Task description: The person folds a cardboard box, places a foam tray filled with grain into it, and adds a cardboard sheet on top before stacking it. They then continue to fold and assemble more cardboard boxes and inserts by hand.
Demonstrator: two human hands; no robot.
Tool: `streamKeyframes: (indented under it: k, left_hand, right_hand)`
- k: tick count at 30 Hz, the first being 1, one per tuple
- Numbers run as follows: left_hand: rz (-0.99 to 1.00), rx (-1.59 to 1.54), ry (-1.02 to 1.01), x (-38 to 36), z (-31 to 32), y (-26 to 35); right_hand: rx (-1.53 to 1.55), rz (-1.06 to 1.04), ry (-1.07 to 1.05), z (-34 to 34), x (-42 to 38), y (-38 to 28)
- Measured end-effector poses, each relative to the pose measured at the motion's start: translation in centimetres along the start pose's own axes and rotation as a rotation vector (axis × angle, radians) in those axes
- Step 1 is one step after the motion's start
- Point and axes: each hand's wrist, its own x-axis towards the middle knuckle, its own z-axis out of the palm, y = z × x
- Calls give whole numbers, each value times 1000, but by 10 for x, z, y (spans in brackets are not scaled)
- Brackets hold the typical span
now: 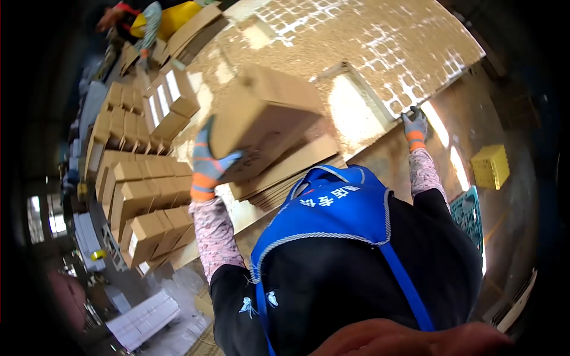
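A closed cardboard box (261, 113) is tilted over the worktable (285, 56). My left hand (211, 157), in a grey and orange glove, is spread against the box's left side, thumb near its lower edge. My right hand (415, 126), in a similar glove, rests at the table's front edge beside a white grid-like pattern (401, 98); its fingers are slightly bent, and I see nothing held in them. Flat cardboard sheets (297, 169) lie stacked under and in front of the box. A pale rectangular patch (351, 110) lies between the box and my right hand.
Many cardboard boxes (151, 184) stand in rows at the left, with another box (169, 101) behind them. A person (148, 29) bends over cardboard at the upper left. At the right are a yellow block (490, 167) and a teal crate (466, 215).
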Motion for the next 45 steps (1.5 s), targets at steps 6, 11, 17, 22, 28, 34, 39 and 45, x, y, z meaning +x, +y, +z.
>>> streamKeyframes:
  k: [6, 11, 17, 22, 28, 34, 39, 45]
  left_hand:
    - [-304, -606, 139, -33, 7, -87]
    - [-462, -1246, 246, -38, 25, -44]
    - [-806, -1478, 69, -58, 93, -38]
    - [-809, -1702, -60, -65, 108, -10]
    - [-784, -1633, 25, -101, 110, -32]
    - [-719, -1865, 183, -110, 113, -40]
    - [-663, -1829, 267, -102, 97, -57]
    - [-739, -1773, 237, -93, 95, -74]
  right_hand:
    - [-119, -191, -119, 28, -8, 30]
    - [-43, -261, -108, 40, -10, 23]
    - [-142, -308, -132, 34, -19, 11]
    - [-162, -370, -299, 8, -51, 6]
    - [172, 75, -112, 33, 25, 38]
    - [583, 174, -932, 39, 51, 50]
    - [1062, 350, -876, 19, -5, 20]
    - [1064, -238, -633, -26, -79, -84]
